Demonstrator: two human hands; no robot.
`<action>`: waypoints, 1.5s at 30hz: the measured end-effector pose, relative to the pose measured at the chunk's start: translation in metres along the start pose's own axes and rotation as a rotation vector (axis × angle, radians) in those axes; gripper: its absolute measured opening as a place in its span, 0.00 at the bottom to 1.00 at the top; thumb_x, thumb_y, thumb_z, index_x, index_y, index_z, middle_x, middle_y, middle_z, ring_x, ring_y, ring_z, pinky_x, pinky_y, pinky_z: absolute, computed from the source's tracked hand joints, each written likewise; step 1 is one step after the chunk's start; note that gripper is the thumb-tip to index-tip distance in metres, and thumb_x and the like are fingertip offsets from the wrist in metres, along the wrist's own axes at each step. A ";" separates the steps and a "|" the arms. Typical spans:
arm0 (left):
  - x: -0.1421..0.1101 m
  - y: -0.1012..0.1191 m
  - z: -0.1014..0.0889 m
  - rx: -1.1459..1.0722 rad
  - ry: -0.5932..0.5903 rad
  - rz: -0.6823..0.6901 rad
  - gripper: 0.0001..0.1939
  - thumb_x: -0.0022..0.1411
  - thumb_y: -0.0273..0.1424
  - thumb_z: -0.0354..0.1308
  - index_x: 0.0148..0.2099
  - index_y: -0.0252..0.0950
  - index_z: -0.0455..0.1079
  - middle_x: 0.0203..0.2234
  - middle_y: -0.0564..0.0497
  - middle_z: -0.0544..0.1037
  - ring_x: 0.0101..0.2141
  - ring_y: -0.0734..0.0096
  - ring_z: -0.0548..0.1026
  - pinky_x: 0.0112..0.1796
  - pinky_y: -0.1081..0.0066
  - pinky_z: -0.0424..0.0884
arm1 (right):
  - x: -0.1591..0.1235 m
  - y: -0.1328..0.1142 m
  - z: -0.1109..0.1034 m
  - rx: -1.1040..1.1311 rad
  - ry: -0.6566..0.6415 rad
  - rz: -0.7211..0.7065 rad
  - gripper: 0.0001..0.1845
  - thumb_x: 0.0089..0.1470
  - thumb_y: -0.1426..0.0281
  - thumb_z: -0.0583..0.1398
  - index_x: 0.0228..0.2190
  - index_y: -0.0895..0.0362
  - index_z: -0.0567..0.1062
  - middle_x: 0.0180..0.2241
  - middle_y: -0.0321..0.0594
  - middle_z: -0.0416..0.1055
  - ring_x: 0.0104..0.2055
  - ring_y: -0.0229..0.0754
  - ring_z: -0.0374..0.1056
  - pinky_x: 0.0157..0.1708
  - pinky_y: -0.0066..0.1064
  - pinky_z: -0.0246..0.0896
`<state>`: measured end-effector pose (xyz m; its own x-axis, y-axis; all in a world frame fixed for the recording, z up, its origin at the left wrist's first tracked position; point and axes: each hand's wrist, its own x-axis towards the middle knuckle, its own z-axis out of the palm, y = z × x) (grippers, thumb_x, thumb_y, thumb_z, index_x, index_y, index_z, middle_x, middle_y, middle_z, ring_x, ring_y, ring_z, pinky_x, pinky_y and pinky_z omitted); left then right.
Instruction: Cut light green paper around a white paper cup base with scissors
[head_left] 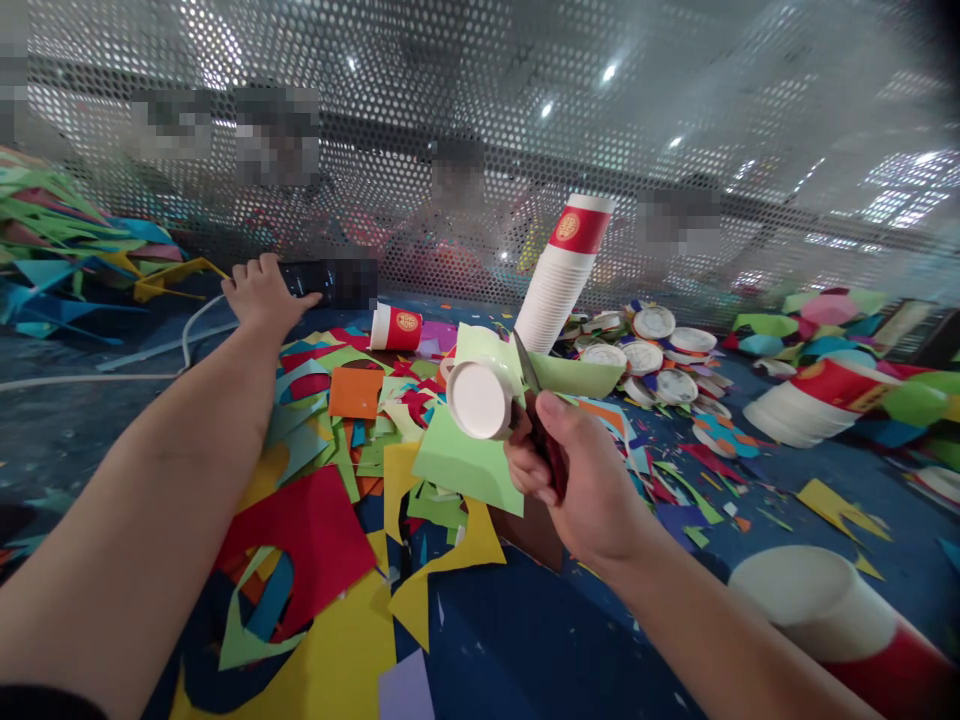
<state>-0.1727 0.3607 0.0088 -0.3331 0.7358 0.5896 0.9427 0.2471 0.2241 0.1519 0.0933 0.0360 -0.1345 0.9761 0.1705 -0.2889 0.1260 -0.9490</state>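
Your right fingers (pixel 529 478) were closed round the scissors (pixel 551 440), blades pointing up and away from you. The cup (pixel 480 400) sat just left of them, round end toward you, its axis running roughly away; that hand was the nearer one. Green paper (pixel 480 345) showed behind the cup, close against the blades. Your left hand (pixel 262 290), farther out, touched the phone (pixel 307 280); you couldn't tell whether it gripped. A cable (pixel 187 335) ran beside that wrist. Beyond the scissors, a tilted stack (pixel 555 285) stood before the mesh (pixel 420 230).
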 end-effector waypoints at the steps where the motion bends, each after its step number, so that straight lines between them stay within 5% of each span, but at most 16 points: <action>1: 0.000 0.000 0.000 -0.001 -0.001 -0.001 0.26 0.71 0.42 0.61 0.64 0.35 0.66 0.60 0.40 0.71 0.59 0.50 0.71 0.58 0.45 0.70 | 0.000 0.000 0.000 0.000 0.001 -0.004 0.23 0.55 0.51 0.66 0.24 0.55 0.68 0.19 0.29 0.53 0.19 0.31 0.45 0.17 0.28 0.37; 13: -0.005 0.001 -0.003 -0.141 0.022 -0.021 0.27 0.69 0.45 0.61 0.64 0.36 0.66 0.61 0.40 0.70 0.60 0.48 0.69 0.60 0.43 0.65 | 0.001 0.000 0.000 -0.006 -0.019 -0.010 0.24 0.57 0.52 0.65 0.23 0.55 0.67 0.19 0.29 0.53 0.19 0.30 0.44 0.18 0.28 0.37; 17: -0.008 0.015 -0.030 -0.332 0.152 -0.036 0.30 0.73 0.44 0.53 0.68 0.32 0.58 0.67 0.38 0.62 0.68 0.48 0.56 0.67 0.46 0.52 | 0.000 -0.001 0.001 -0.005 -0.005 -0.009 0.25 0.56 0.50 0.66 0.23 0.55 0.67 0.18 0.29 0.53 0.18 0.30 0.44 0.17 0.28 0.36; 20: 0.001 0.053 -0.066 -0.512 0.195 -0.031 0.29 0.74 0.45 0.52 0.69 0.36 0.59 0.69 0.40 0.59 0.69 0.47 0.55 0.67 0.43 0.51 | 0.000 -0.002 0.001 -0.018 -0.001 -0.002 0.23 0.56 0.51 0.65 0.23 0.55 0.68 0.17 0.28 0.54 0.17 0.29 0.43 0.17 0.27 0.37; 22: 0.008 0.089 -0.093 -0.651 0.051 0.034 0.27 0.75 0.47 0.49 0.67 0.35 0.63 0.63 0.40 0.67 0.65 0.48 0.63 0.64 0.43 0.57 | 0.001 -0.004 0.002 -0.024 0.024 -0.001 0.23 0.55 0.50 0.65 0.23 0.55 0.69 0.16 0.29 0.55 0.16 0.29 0.44 0.15 0.26 0.38; 25: 0.009 0.137 -0.131 -0.857 -0.410 0.265 0.36 0.79 0.42 0.23 0.65 0.26 0.64 0.57 0.42 0.75 0.56 0.58 0.75 0.54 0.53 0.68 | 0.004 -0.007 0.003 0.000 0.083 -0.029 0.24 0.52 0.49 0.67 0.22 0.55 0.70 0.15 0.30 0.57 0.15 0.29 0.46 0.12 0.24 0.39; 28: -0.008 0.157 -0.160 -1.012 -0.822 0.542 0.53 0.71 0.58 0.16 0.62 0.21 0.66 0.55 0.40 0.78 0.53 0.58 0.76 0.49 0.59 0.70 | 0.006 -0.011 0.006 0.024 0.123 -0.044 0.25 0.48 0.48 0.67 0.20 0.55 0.69 0.13 0.30 0.58 0.13 0.29 0.47 0.10 0.23 0.41; 31: -0.033 0.151 -0.177 -1.153 -1.209 0.742 0.57 0.62 0.71 0.31 0.65 0.25 0.64 0.61 0.34 0.74 0.57 0.53 0.73 0.54 0.63 0.71 | 0.008 -0.015 0.008 0.061 0.167 -0.062 0.26 0.45 0.47 0.69 0.19 0.54 0.68 0.12 0.29 0.57 0.12 0.29 0.47 0.10 0.22 0.41; 34: -0.055 0.140 -0.182 -1.202 -1.501 0.807 0.57 0.47 0.71 0.59 0.66 0.35 0.63 0.59 0.39 0.76 0.56 0.50 0.74 0.52 0.65 0.71 | 0.010 -0.018 0.009 0.123 0.228 -0.096 0.26 0.41 0.48 0.70 0.20 0.53 0.66 0.12 0.27 0.57 0.11 0.29 0.47 0.09 0.22 0.42; 36: -0.071 0.136 -0.184 -1.171 -1.576 0.824 0.52 0.44 0.58 0.73 0.66 0.41 0.63 0.54 0.44 0.80 0.54 0.53 0.76 0.50 0.66 0.72 | 0.011 -0.019 0.008 0.127 0.255 -0.103 0.27 0.41 0.46 0.70 0.20 0.53 0.65 0.11 0.26 0.56 0.11 0.29 0.47 0.10 0.22 0.43; 39: -0.094 0.132 -0.186 -1.173 -1.526 0.749 0.38 0.49 0.39 0.75 0.60 0.40 0.67 0.43 0.48 0.83 0.45 0.59 0.80 0.44 0.67 0.73 | 0.013 -0.018 0.007 0.076 0.259 -0.099 0.29 0.43 0.43 0.66 0.20 0.52 0.63 0.10 0.25 0.54 0.10 0.29 0.46 0.10 0.22 0.42; 45: -0.121 0.117 -0.185 -1.303 -1.285 0.578 0.25 0.52 0.32 0.70 0.52 0.35 0.69 0.44 0.46 0.83 0.46 0.62 0.79 0.46 0.67 0.72 | 0.011 -0.010 0.004 0.000 0.223 -0.056 0.29 0.42 0.43 0.67 0.19 0.54 0.66 0.12 0.27 0.56 0.11 0.27 0.46 0.10 0.22 0.40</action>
<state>-0.0260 0.1838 0.1069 0.7562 0.6485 0.0874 0.1193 -0.2679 0.9560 0.1495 0.1016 0.0486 0.0943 0.9826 0.1598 -0.2903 0.1807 -0.9397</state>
